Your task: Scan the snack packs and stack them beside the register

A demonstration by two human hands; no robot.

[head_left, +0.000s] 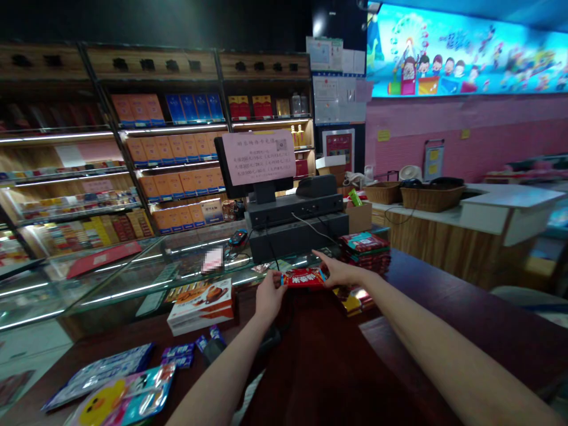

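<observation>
A small red snack packet with white lettering is stretched level between my two hands, above the dark wooden counter. My left hand pinches its left end between thumb and fingers. At the right end my right hand grips the packet, with the index finger pointing out to the left. Just below my right hand lie gold-wrapped packets. Behind it is a stack of red and teal snack bags. Left of my left hand sits a white and orange box.
A cash register with a screen bearing a paper notice stands ahead. Purple small packets, blue-white long packs and a yellow duck package lie at front left. A glass display case borders the counter; wicker baskets stand farther right.
</observation>
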